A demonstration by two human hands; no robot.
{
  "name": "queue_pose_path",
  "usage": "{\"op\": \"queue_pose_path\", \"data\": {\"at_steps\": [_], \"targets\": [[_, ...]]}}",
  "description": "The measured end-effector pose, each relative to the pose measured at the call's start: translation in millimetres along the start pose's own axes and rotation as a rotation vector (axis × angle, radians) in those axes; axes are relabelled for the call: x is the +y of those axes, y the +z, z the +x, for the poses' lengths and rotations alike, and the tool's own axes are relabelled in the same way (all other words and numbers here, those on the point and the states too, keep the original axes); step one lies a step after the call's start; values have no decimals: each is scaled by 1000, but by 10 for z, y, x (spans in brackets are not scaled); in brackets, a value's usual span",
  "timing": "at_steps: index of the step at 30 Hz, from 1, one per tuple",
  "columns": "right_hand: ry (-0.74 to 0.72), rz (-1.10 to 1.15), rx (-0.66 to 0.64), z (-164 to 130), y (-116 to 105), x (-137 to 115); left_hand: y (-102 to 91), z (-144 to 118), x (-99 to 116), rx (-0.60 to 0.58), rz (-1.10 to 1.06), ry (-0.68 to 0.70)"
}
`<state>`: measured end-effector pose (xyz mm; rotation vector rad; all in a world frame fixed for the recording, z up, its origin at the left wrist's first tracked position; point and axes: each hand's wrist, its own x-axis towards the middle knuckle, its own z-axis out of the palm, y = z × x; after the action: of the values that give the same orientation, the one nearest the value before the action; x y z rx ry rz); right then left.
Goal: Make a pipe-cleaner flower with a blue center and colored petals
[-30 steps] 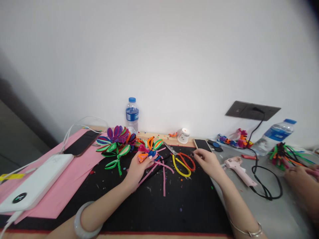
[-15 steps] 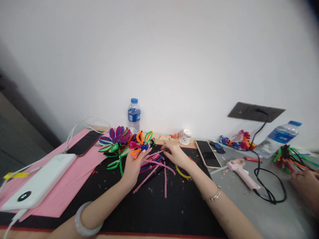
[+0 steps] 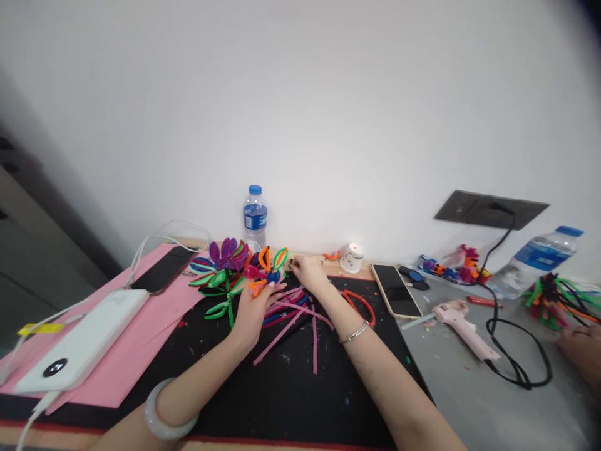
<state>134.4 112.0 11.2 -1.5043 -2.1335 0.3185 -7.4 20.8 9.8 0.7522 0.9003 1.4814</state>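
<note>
My left hand is closed around a pipe-cleaner flower with orange, green and pink petals and a blue middle. Farther back, my right hand has its fingers bent together at the far edge of the black mat. Something small and dark shows at its fingertips, too small to name. Below and between the hands lie several loose pink and purple pipe cleaners. Left of the held flower rest a purple pipe-cleaner flower and green pipe-cleaner leaves. Orange-red pipe cleaners lie under my right forearm.
Behind the hands stand a water bottle and a paper cup. To the right are a phone, a pink glue gun with its cord, and another person's hand. A white power bank lies on pink sheets at left.
My right hand has moved left and away from me, off the pink pipe cleaners to the mat's back edge. My left hand still holds the flower. The view has shifted slightly.
</note>
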Motion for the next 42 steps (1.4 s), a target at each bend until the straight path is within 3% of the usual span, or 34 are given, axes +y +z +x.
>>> {"op": "queue_pose_path", "data": {"at_steps": [4,8,18,24,28,34,42], "targets": [[114,95,54,-4,3,115,-7,-14,-29,-1,39,-44],[196,266,65,-49,-128,187,0,-44,-42,-38,59,-67],[251,655,-160,-237,-548,222,29,-74,-19,-50,44,-72],[220,733,-339,-292,-716,131,26,-73,-36,-52,55,-78],[224,642,-476,-295,-745,56,21,-73,-51,-66,60,-72],[70,499,-313,-272,-746,30,40,-86,-31,-33,59,-93],[254,667,-262,-298,-680,-186,50,-85,-34,-50,60,-92]]}}
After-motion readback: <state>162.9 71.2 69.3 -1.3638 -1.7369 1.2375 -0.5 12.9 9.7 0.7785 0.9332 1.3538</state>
